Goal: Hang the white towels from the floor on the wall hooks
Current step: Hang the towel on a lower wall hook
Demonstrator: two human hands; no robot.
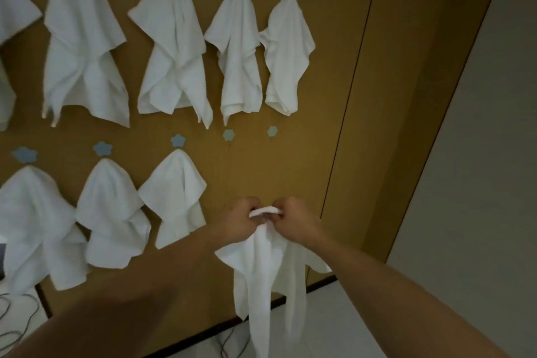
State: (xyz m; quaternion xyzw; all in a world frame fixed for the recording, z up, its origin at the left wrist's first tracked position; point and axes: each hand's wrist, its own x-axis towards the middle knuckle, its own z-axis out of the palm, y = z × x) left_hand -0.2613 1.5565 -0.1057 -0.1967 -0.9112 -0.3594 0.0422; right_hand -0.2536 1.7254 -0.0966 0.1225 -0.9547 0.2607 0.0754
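Left hand (242,221) and right hand (293,219), close together, pinch a white towel (267,267) below two bare hooks (228,134).

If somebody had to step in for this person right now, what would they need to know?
Hands: left hand and right hand both pinch the top fold of one white towel, held in front of the wall below the hooks.
Done: five towels hang on the upper row; three hang on the lower row, the nearest being this hung towel.
Left: two lower hooks are bare, the nearer free hook and the far free hook. Hang the held towel on one.
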